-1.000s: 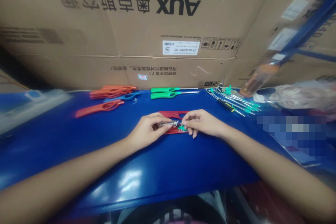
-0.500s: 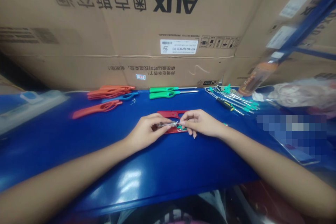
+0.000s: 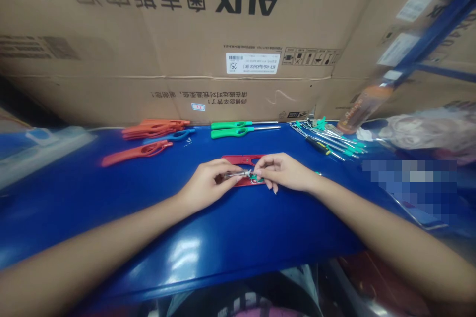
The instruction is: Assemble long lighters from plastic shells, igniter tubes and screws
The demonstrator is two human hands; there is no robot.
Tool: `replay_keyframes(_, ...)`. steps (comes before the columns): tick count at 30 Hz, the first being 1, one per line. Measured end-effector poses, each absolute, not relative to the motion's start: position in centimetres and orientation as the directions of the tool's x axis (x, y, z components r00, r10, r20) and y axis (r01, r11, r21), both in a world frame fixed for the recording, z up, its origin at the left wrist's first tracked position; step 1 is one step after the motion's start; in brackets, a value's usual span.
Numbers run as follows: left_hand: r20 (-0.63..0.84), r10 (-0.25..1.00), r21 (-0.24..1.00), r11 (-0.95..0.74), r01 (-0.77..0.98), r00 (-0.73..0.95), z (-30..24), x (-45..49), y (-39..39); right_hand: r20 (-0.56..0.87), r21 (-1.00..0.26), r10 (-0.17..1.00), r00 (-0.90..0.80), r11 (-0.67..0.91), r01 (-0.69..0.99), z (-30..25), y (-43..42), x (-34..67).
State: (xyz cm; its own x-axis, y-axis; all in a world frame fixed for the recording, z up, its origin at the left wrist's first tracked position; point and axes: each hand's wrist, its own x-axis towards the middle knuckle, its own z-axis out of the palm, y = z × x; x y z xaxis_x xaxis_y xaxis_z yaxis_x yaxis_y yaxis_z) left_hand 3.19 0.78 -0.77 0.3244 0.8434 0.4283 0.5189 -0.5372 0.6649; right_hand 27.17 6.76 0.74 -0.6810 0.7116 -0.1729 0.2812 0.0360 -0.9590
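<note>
Handling small clear tube (image 3: pixel 234 175) over red handle shells (image 3: pixel 238 159), mid-bench (image 3: pixel 267 233); seemingly fitting step. Left hand (image 3: pixel 205 179) pinches tube; right hand (image 3: pixel 284 173) pressed together at tube's right end, contents unclear. Next move likely needs steady alignment.

Head camera: single view, from the person's own head
Facing: forward and down
Left hand (image 3: pixel 204 181), right hand (image 3: pixel 280 173): near, just below mid-frame
Table (image 3: pixel 260 237): seen from above, its near edge low in frame
Box (image 3: pixel 167 49): farther off, faced nearly head-on, filling the top
Left arm (image 3: pixel 111 242), right arm (image 3: pixel 383 228): nearest, cut off low at the frame's sides
</note>
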Motion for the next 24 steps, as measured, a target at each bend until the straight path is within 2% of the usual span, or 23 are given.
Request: replay_keyframes(24,0.42,0.847,0.669,-0.532,0.519,0.327,-0.63,3.13,0.75,-0.188,-0.952,0.733,-0.653,0.028,0.305,0.91,6.61,26.88)
